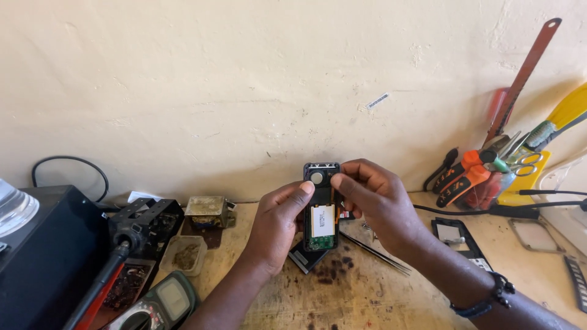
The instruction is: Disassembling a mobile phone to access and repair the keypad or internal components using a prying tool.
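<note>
Black opened phone (321, 211) pinched upright between both hands' fingers (301, 194)

The opened phone (321, 206) shows matt black plastic around a green circuit board, with a white paper-like label on its middle and a dull silver metal disc near the top. The bench (342, 293) is bare, pale wood, rough, scratched and blotched with dark burn stains. Thin tweezers (376, 252) on it are dark, smooth metal. The wall (244, 79) is cream plaster, matt and uneven, with hairline cracks. The pliers (461, 177) have glossy orange and black plastic handles. The saw blade (520, 82) is rust-brown metal. The multimeter (160, 302) has a dull dark-green rubbery casing. The box (43, 250) at left is matt black.
</note>
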